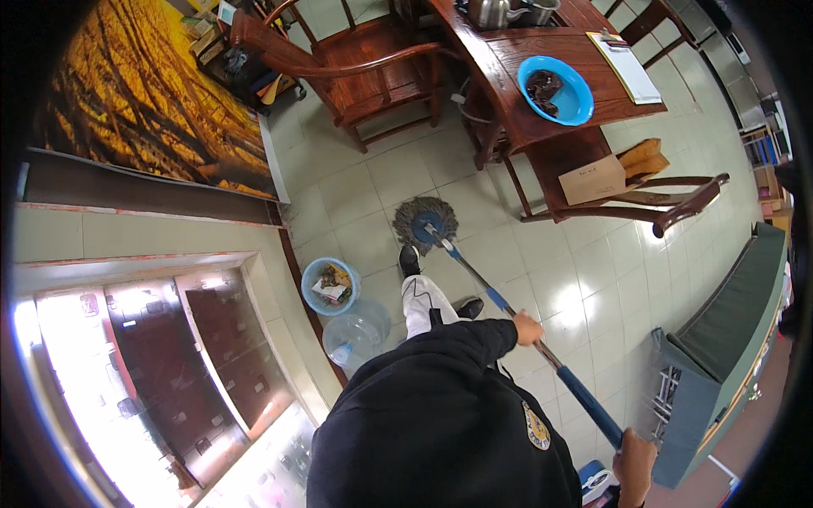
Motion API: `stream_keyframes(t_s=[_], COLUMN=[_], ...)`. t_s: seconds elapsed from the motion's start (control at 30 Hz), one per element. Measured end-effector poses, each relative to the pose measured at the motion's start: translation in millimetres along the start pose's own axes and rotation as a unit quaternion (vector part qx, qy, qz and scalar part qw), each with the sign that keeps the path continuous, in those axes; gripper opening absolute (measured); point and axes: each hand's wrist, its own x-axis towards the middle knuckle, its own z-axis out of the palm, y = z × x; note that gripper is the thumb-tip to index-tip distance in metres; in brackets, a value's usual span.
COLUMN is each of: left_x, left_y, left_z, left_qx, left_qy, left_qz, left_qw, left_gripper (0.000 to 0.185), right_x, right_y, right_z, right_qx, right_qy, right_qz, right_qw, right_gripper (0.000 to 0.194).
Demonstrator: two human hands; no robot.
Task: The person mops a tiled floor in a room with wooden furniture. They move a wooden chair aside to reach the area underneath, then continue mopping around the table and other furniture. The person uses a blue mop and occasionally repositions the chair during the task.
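My left hand (527, 327) grips the metal pole of a mop (469, 268) partway down, beside a blue collar. Lower right, my right hand (635, 458) is closed around the top end of its blue handle grip (589, 406). The pole slants up and left to a round blue mop head with a grey fringe (444, 214), spread on the tiled floor. One black shoe (409, 260) is right beside the fringe; the other shoe (470, 308) stands further back.
A light blue waste bin (306, 286) holding rubbish and a clear water jug (359, 333) stand by the left wall. Ahead are a wooden armchair (381, 54) and a table (508, 47) bearing a blue basin (578, 95). Another chair (571, 152) holds a paper bag; a green-covered structure (724, 355) stands right.
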Motion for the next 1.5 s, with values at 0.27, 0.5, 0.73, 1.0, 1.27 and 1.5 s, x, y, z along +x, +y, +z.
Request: stream_keyframes(t_s=[0.27, 0.5, 0.73, 1.0, 1.27, 1.5], left_x=[72, 72, 57, 21, -76, -128], left_y=[124, 152, 114, -43, -193, -229], left_z=[71, 77, 32, -11, -107, -110], left_qx=[0.031, -0.021, 0.004, 0.083, 0.111, 0.08], left_qy=[-0.195, -0.132, -0.121, 0.051, 0.169, 0.182], left_qz=[0.219, 0.265, 0.128, -0.043, -0.314, -0.371], left_qw=[0.956, 0.955, 0.984, 0.994, 0.927, 0.907], left_gripper=[0.014, 0.01, 0.016, 0.014, 0.021, 0.023], right_x=[-129, -153, -99, 34, 187, 203], right_y=[42, 56, 71, -18, -187, -267], right_z=[45, 60, 82, 79, 35, 15], right_qx=[0.153, 0.115, 0.195, 0.156, 0.128, 0.075], right_qy=[-0.107, -0.142, -0.149, -0.077, -0.036, -0.105], right_qz=[0.2, 0.219, 0.163, 0.027, -0.159, -0.17], right_qw=[0.962, 0.959, 0.955, 0.984, 0.978, 0.977], right_gripper=[0.035, 0.039, 0.046, 0.026, 0.026, 0.03])
